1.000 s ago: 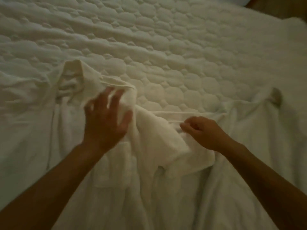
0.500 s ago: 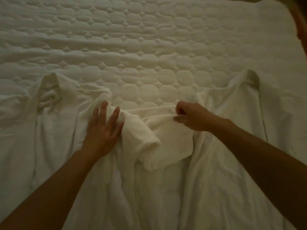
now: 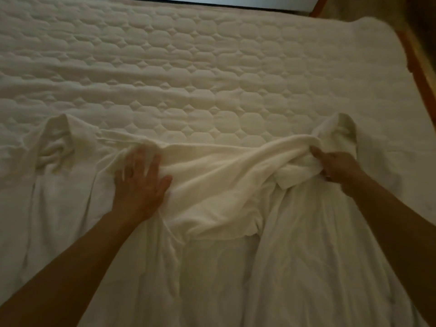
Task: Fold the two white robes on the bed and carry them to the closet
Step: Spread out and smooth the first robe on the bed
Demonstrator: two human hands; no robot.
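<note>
Two white robes lie side by side on the quilted bed (image 3: 200, 74). The left robe (image 3: 59, 197) has its collar at the far left. A sleeve (image 3: 219, 185) of it stretches across the gap toward the right robe (image 3: 318, 244). My left hand (image 3: 139, 182) presses flat on the left robe at the sleeve's base, fingers spread. My right hand (image 3: 335, 165) grips the sleeve's cuff end, pulled over onto the right robe near its collar (image 3: 344, 128).
The bare quilted mattress fills the far half of the view. A wooden bed frame edge (image 3: 422, 74) runs along the right side, with dark floor beyond it.
My right hand has pulled the sleeve end to the right, stretching it out over the right robe. My left hand has flattened on the left robe.
</note>
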